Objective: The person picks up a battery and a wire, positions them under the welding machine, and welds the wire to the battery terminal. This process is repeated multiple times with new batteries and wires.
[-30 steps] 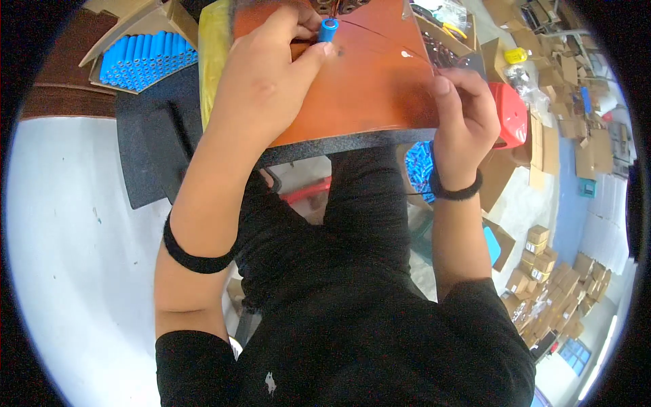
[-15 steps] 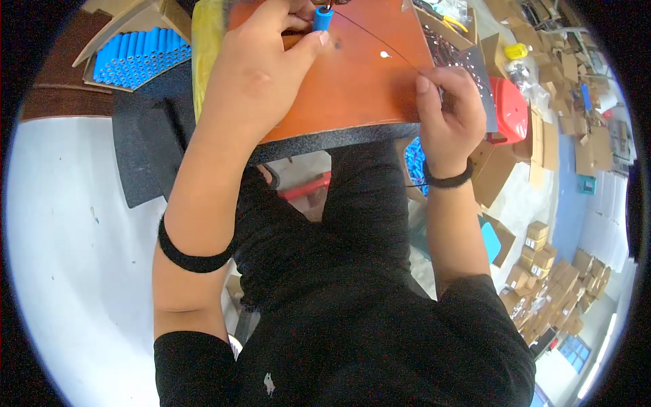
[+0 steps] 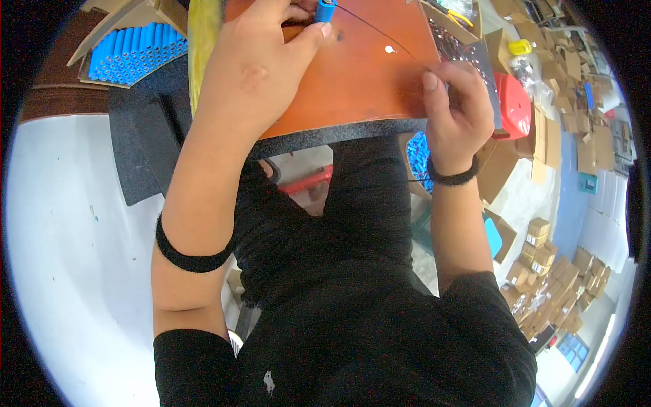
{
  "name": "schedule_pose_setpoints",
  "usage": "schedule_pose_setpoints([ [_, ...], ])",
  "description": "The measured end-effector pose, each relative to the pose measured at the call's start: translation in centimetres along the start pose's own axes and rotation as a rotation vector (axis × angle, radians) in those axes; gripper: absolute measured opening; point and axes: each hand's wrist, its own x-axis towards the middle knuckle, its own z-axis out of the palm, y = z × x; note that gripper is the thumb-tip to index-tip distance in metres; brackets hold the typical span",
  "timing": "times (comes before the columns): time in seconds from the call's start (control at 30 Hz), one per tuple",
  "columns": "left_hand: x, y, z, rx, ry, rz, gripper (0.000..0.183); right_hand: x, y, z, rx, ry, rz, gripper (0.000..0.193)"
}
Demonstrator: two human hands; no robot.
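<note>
Near the top edge of the picture, my left hand (image 3: 268, 64) grips a blue cylindrical battery cell (image 3: 325, 11) with its thumb against the cell's side. The other fingers are partly hidden behind the hand. From the cell's upper end a thin dark wire (image 3: 376, 30) runs slantwise to the right. My right hand (image 3: 464, 112) pinches the wire's other end between thumb and forefinger, above the right front corner of the orange-brown work board (image 3: 366, 95). The wire looks taut. What lies beyond the cell's top is cut off by the frame.
A cardboard box (image 3: 88, 68) of several blue cells stands at the far left. Dark-red wire leads (image 3: 454, 44) lie right of the board, near yellow-handled pliers (image 3: 461, 17). A red stool (image 3: 513, 105) and a container of blue pieces (image 3: 418, 159) are at the right.
The cell sits slightly higher in the picture, its top nearer the edge. My right hand has shifted a little to the right, with the wire still stretched between both hands.
</note>
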Motion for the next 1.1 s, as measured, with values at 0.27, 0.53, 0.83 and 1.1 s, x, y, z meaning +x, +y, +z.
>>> schedule_pose_setpoints([
  [0.27, -0.1, 0.8, 0.2, 0.06, -0.004, -0.048, 0.032, -0.3, 0.0, 0.0, 0.023, 0.014, 0.047, 0.011],
  [0.53, -0.1, -3.0, 0.0, 0.212, 0.074, 0.15, 0.032, 0.7, -1.1, -0.2, 0.202, 0.016, 0.24, 0.008],
  [0.83, -2.0, -2.8, -1.6, 0.115, -0.127, 0.291, 0.03, 5.0, -2.5, -0.1, 0.663, -0.27, 0.65, 0.011],
  [1.1, 0.2, -3.6, -1.3, 0.374, 0.047, 0.298, 0.027, 4.7, -1.8, 2.3, 0.622, -0.224, 0.614, 0.008],
])
